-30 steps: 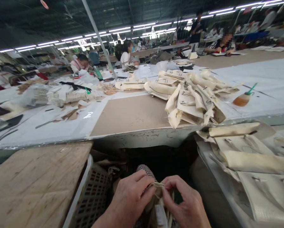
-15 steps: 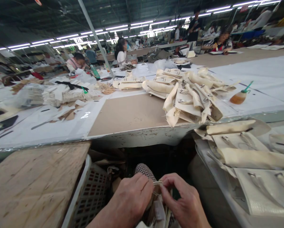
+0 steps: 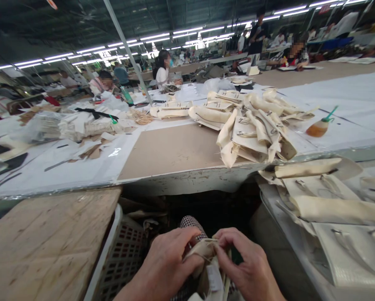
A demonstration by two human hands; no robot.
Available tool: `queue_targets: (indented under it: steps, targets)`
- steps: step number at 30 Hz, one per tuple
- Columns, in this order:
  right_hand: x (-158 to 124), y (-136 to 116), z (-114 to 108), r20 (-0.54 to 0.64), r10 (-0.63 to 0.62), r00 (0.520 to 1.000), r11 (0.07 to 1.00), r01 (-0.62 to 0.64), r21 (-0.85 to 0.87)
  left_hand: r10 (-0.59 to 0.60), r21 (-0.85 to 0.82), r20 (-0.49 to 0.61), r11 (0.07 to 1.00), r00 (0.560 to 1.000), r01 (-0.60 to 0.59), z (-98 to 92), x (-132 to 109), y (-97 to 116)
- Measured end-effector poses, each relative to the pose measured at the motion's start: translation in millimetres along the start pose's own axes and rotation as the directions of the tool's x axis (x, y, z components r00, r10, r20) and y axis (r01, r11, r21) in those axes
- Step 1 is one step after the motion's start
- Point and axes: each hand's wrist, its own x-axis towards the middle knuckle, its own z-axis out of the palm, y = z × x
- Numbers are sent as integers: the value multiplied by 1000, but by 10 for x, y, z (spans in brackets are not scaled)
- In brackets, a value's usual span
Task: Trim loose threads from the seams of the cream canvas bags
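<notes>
A cream, partly assembled bag point(image 3: 203, 249) lies in my lap, its upper edge raised between my hands. My left hand point(image 3: 171, 255) pinches that edge from the left, thumb toward me. From the right, my right hand point(image 3: 245, 259) grips the same edge between thumb and fingertips. A white tag point(image 3: 214, 277) hangs on the inner side below the edge. The lower part of the bag runs out of the picture at the bottom.
A heap of cream bag pieces point(image 3: 247, 131) lies on the table, with a bottle of amber liquid point(image 3: 317, 128) to its right. More bag pieces point(image 3: 344, 251) cover the right-hand surface. A plastic basket point(image 3: 123, 246) stands by a wooden board point(image 3: 46, 238) at left. Several people sit beyond.
My left hand has shifted left and turned, so its thumb and more of the bag's edge now show. My right hand has barely moved, still gripping the edge.
</notes>
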Motion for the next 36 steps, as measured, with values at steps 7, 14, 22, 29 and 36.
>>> queue_targets:
  steps: [7, 14, 22, 29, 36]
  targets:
    - [48, 21, 10, 85, -151, 985, 989, 150, 14, -37, 38, 8, 999, 999, 37, 16, 25, -54]
    - [105, -31, 21, -45, -120, 992, 991, 122, 51, 73, 108, -65, 992, 995, -65, 59, 9, -85]
    - [109, 0, 58, -88, -136, 987, 989, 141, 49, 148, 120, -83, 983, 986, -137, 83, 26, -151]
    - [195, -20, -11, 102, -283, 954, 958, 286, -14, -12, 157, 2, 988, 1000, 11, 48, 77, -118]
    - [227, -49, -41, 182, -332, 926, 940, 340, -16, -29, 171, -10, 985, 1000, 31, 96, 58, -112]
